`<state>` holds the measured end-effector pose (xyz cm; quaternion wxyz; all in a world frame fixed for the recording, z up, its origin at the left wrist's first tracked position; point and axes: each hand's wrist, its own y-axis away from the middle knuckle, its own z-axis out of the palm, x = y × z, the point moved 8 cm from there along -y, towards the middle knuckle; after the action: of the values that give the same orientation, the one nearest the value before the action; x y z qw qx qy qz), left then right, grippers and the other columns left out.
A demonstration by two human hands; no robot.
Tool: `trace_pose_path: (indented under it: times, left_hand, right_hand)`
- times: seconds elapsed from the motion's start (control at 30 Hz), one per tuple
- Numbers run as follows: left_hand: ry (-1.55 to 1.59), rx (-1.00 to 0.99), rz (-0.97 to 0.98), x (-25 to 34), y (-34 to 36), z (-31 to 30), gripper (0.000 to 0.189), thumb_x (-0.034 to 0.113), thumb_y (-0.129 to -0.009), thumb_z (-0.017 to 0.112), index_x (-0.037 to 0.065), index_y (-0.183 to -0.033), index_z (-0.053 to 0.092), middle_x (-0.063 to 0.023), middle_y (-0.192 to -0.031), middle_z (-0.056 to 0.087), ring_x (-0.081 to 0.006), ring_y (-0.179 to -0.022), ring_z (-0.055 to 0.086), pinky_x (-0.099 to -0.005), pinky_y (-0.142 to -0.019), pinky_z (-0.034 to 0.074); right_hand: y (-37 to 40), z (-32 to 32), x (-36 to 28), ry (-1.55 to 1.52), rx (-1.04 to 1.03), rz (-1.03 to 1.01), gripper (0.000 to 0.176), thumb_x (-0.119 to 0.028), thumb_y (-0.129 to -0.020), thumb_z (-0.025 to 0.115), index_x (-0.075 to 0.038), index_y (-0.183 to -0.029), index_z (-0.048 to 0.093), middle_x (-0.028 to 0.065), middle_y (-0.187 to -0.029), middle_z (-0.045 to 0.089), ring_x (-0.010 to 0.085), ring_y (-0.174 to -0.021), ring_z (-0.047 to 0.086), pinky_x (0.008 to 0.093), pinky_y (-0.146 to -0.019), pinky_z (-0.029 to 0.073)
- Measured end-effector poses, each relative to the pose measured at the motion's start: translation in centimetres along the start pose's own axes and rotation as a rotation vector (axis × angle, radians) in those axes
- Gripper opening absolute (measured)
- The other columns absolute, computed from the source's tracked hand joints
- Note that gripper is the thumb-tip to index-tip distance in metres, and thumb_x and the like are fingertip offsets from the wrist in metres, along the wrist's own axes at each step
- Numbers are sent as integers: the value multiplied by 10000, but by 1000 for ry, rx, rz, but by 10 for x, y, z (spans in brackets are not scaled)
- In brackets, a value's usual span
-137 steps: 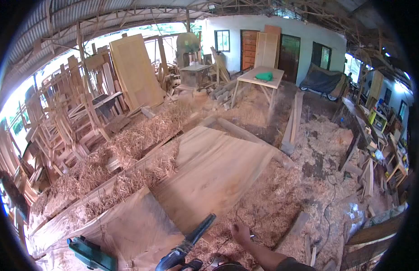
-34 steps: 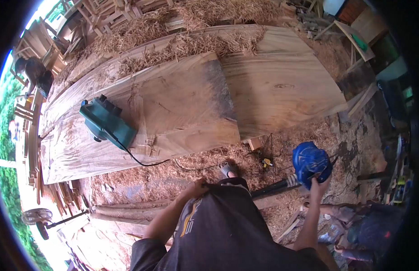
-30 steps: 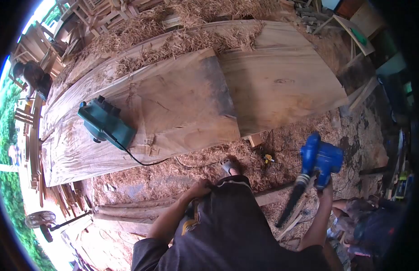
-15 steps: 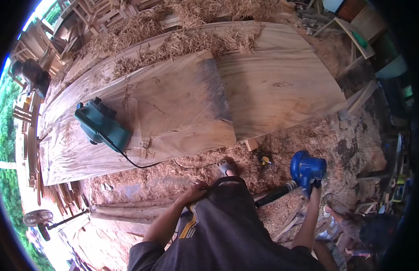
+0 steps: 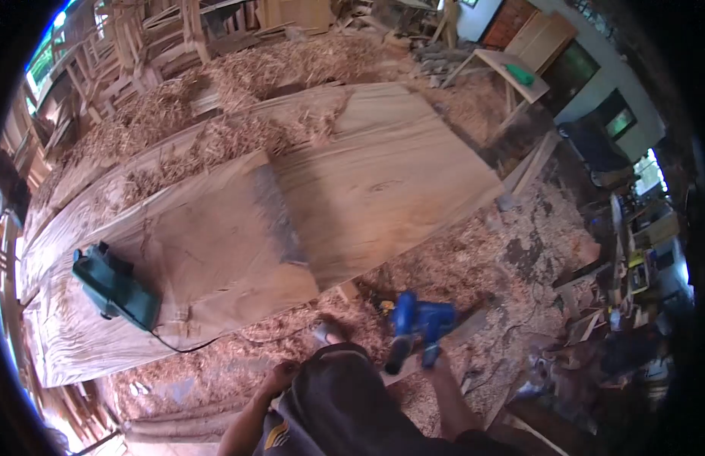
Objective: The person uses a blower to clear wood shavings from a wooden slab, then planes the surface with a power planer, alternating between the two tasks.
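My right hand (image 5: 436, 362) is closed round the handle of a blue electric blower (image 5: 422, 318). The blower is in the air over the shavings-covered ground, right of my knee, and its dark nozzle (image 5: 399, 356) points down toward me. My left hand (image 5: 281, 375) rests on my leg, its fingers lying against the dark cloth; it holds nothing that I can see. A green electric planer (image 5: 117, 287) lies on the left part of a big wooden slab (image 5: 383, 178), its black cord trailing off the near edge.
Curly wood shavings (image 5: 246, 137) cover the slab's far side and the ground. A small wooden table (image 5: 512, 70) bears something green. Stacked timber frames stand at the back left. Another person (image 5: 588, 361), blurred, is low at the right.
My view has turned right, shifting the slab and planer leftward in the picture. The blower has come nearer my knee, and its nozzle has swung to point more toward me.
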<state>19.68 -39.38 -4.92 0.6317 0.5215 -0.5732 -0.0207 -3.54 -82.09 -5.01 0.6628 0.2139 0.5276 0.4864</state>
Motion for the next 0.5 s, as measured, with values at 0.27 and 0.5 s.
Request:
trace_pose_path:
  times: [0.27,0.5]
  left_hand:
    - [-51,-54,124,7,-30,17,495,362,-932,718,12,-1273,643,-164,-1196,721,-262,-1126,695,-384,-974,543]
    - [-199,-320,726,275,37,76,817,417,-862,794,6,-1479,449,-252,-1385,581,-351,-1281,589,-395,-1073,473]
  right_hand:
    - [34,45,32,-248,-93,284,276,-283,-1026,472,-97,-1065,672,72,-865,692,214,-638,647,341,-565,560]
    - [14,30,39,-174,-20,340,271,-384,-1011,534,-151,-1032,671,15,-876,697,185,-561,638,299,-486,579]
